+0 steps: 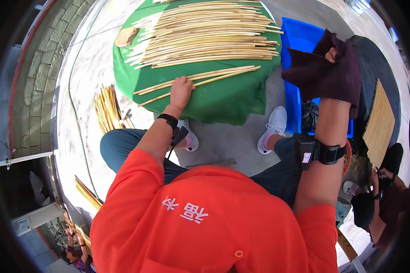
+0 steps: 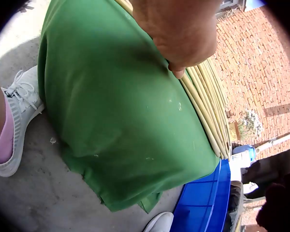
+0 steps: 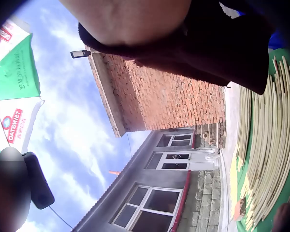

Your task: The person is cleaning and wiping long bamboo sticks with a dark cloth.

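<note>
My left hand [image 1: 181, 93] pinches thin pale sticks [image 1: 225, 73] that lie across the near part of a green cloth [image 1: 205, 104]. In the left wrist view the fingers of that left hand [image 2: 181, 34] are bent down at the sticks [image 2: 195, 94], and part of the grip is hidden behind the hand. Up to the right, my right hand [image 1: 331, 54] grips a dark maroon cloth [image 1: 305, 73], which hangs over most of the hand. In the right wrist view the same dark cloth [image 3: 217, 53] covers the fingers.
Many more pale sticks [image 1: 209, 41] lie in rows farther back, beside a brick-like block [image 1: 126, 36]. A blue tub [image 1: 294, 98] stands at the right, under the maroon cloth. Bundled sticks [image 1: 105, 109] lie on the ground at left. Another person [image 1: 373, 204] works at far right.
</note>
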Motion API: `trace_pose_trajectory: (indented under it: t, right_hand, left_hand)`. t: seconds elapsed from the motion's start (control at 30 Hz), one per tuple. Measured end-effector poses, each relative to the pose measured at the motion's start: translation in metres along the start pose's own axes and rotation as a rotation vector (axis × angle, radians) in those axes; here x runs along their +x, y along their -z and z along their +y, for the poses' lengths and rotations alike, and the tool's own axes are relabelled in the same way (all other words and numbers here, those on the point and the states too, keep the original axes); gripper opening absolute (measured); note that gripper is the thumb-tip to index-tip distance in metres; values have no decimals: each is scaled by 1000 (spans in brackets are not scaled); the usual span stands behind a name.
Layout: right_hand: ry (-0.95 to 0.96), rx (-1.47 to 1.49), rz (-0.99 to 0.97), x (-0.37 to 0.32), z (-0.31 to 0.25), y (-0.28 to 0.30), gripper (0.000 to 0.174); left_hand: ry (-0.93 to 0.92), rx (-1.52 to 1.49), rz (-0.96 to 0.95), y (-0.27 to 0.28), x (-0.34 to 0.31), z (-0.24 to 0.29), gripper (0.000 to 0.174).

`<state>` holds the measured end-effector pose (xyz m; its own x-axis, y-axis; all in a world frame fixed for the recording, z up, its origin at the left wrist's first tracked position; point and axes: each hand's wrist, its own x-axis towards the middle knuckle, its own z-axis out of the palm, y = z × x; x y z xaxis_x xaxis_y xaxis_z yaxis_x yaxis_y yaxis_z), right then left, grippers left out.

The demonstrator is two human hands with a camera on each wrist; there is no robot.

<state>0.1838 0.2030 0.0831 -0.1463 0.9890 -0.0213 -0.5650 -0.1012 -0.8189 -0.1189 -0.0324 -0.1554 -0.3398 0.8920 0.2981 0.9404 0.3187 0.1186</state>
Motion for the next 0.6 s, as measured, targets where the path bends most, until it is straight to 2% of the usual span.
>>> trace_pose_trajectory:
  t: [0.17,0.23,0.27,0.33,0.47,0.6]
  right_hand:
    - [-80,-58,8,-15,5,-14,18]
    - [-83,87,-67,-10,12,-6,15]
    - [-90,86,-74,-7,13,-4,15]
    - [-143,32,-65,-6,13,-5,18]
    - [-164,36,-135,-7,18,-8,20]
    - [-235,179,-155,1,26,3,21]
  left_hand:
    - [62,-43,17,8,-2,8,20]
    - [13,-33,128,6,-4,8,20]
    - [23,-30,128,4,-4,7,20]
    - [-153,59,99,-4,-5,0,16]
    - [-110,44,77,-12,-1,-1,14]
    - [-147,-23,26,-6,5,2,19]
